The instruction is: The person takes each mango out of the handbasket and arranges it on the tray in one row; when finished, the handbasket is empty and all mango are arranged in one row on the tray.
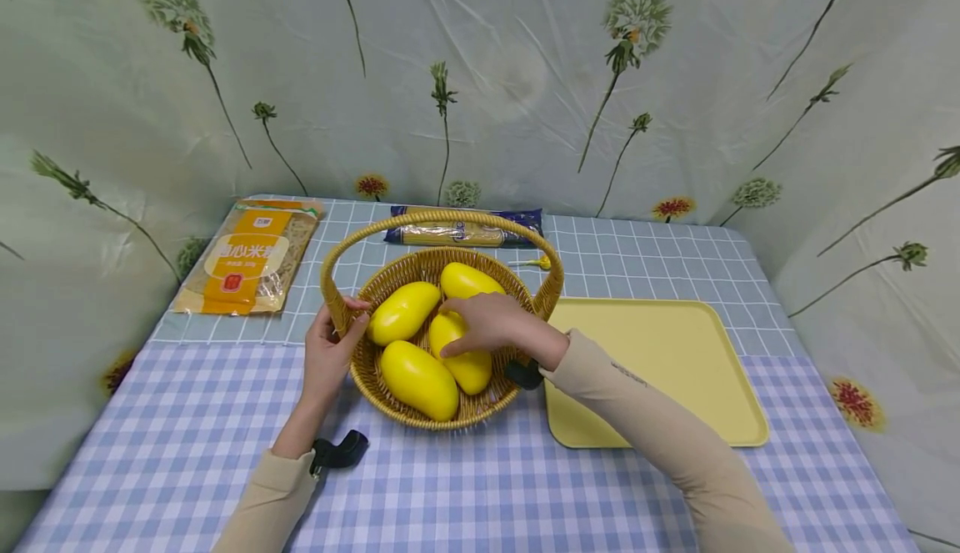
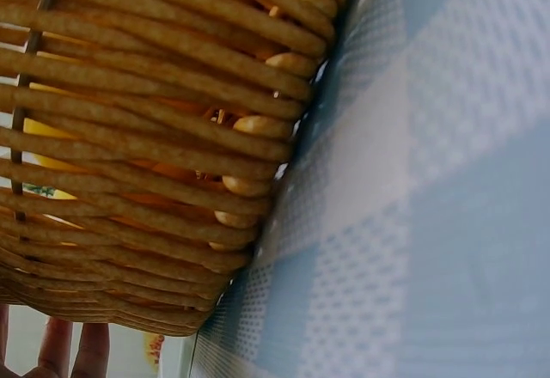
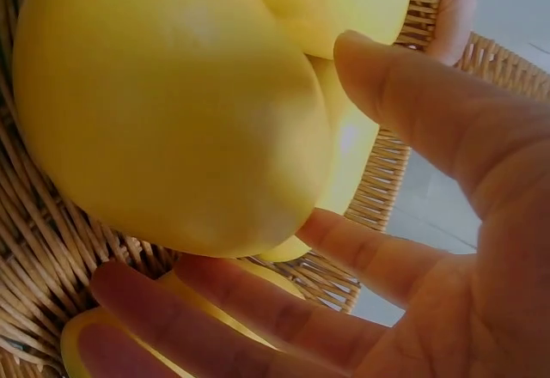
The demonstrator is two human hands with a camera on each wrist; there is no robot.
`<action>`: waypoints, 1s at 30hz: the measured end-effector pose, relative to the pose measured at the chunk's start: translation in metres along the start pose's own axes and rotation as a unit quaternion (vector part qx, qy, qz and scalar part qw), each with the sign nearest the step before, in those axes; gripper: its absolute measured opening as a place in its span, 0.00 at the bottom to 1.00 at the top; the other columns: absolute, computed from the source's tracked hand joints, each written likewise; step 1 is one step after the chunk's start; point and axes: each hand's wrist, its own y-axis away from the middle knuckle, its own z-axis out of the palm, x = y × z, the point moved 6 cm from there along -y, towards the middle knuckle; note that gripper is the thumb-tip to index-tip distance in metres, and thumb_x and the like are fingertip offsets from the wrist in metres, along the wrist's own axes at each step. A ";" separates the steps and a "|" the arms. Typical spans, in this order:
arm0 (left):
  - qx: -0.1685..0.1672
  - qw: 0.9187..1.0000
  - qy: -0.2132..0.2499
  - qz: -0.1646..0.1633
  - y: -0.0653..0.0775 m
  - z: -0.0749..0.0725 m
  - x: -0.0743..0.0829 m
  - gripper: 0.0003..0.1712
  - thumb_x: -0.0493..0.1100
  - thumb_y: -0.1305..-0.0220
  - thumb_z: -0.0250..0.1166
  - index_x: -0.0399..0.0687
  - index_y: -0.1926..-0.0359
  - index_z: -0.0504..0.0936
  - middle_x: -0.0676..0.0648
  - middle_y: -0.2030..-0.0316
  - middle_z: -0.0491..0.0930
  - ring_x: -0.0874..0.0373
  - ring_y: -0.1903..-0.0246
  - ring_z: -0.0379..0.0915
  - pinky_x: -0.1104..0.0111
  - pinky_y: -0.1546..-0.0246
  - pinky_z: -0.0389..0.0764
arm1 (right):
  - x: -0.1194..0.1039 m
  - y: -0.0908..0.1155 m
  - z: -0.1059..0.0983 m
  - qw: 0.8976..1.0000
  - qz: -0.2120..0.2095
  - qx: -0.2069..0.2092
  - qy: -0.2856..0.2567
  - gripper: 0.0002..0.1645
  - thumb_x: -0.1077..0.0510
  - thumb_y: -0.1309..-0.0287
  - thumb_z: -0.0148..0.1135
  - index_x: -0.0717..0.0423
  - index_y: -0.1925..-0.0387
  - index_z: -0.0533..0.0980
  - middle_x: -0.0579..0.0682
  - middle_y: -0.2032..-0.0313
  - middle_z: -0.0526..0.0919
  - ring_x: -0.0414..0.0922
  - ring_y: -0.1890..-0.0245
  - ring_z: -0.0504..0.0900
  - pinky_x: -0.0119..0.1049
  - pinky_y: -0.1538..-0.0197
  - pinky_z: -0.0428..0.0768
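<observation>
A wicker basket (image 1: 362,382) with a tall arched handle (image 1: 442,216) stands on the table and holds several yellow mangoes (image 1: 420,379). My left hand (image 1: 327,344) grips the basket's left side where the handle meets the rim. Its fingertips (image 2: 90,348) show past the weave in the left wrist view. Over the basket, my right hand (image 1: 491,324) reaches onto the right-hand mango (image 1: 472,369) with thumb and fingers spread. In the right wrist view, the fingers lie along that mango's end (image 3: 172,112), the thumb standing apart from them. Part of the mango is hidden under the hand.
To the right of the basket lies a yellow tray (image 1: 660,378). A bag of food (image 1: 251,257) with an orange label lies at the back left. Behind the basket are a long blue and yellow packet (image 1: 465,232) and a small yellow fork-like item (image 1: 542,262).
</observation>
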 end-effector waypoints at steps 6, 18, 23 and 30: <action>0.000 1.000 0.002 0.005 0.000 -0.002 -0.007 0.11 0.25 0.38 0.59 0.24 0.56 0.71 0.51 0.61 0.80 0.57 0.55 0.73 0.73 0.57 0.74 | 0.000 -0.006 0.003 1.000 -0.012 -0.013 -0.014 0.42 0.39 0.46 0.66 0.48 0.34 0.65 0.53 0.44 0.76 0.49 0.48 0.75 0.44 0.47 0.72; -0.005 1.000 0.005 0.001 0.005 0.006 0.013 0.10 0.23 0.39 0.57 0.21 0.56 0.69 0.51 0.61 0.80 0.59 0.56 0.73 0.74 0.57 0.73 | 0.000 -0.017 0.009 0.999 -0.014 -0.017 -0.035 0.43 0.39 0.48 0.67 0.49 0.34 0.65 0.54 0.45 0.76 0.49 0.49 0.75 0.41 0.46 0.71; -0.008 1.000 0.006 0.004 0.004 0.006 0.013 0.11 0.23 0.39 0.57 0.21 0.56 0.69 0.51 0.61 0.80 0.59 0.55 0.73 0.73 0.56 0.73 | 0.001 -0.020 0.010 0.998 -0.016 -0.021 -0.050 0.42 0.40 0.49 0.69 0.49 0.35 0.65 0.54 0.46 0.76 0.48 0.50 0.75 0.40 0.47 0.71; -0.005 1.000 0.001 0.005 0.004 0.005 0.015 0.11 0.22 0.39 0.57 0.21 0.56 0.69 0.50 0.61 0.80 0.59 0.55 0.73 0.74 0.56 0.73 | 0.002 -0.020 0.010 0.997 -0.013 -0.026 -0.068 0.42 0.42 0.52 0.72 0.46 0.37 0.66 0.54 0.47 0.76 0.45 0.55 0.73 0.38 0.50 0.71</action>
